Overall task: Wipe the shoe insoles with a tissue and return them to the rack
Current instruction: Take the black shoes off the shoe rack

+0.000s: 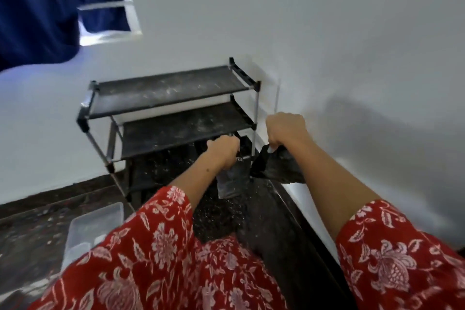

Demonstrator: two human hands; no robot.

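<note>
Red floral sleeves (161,254) fill the near edge, with a clear plastic box (93,229) seen on the dark floor (32,229) at the left. Further out, a grey insole (232,181) is gripped by the curled left hand (222,150) and hangs below it. Just beside it, a black shoe (279,167) is held by the right hand (285,131), fingers closed on its edge. Beyond both, a black rack (166,108) is set against the white wall (327,33), its dusty shelves bare. A blue curtain (42,2) hangs farthest.
</note>
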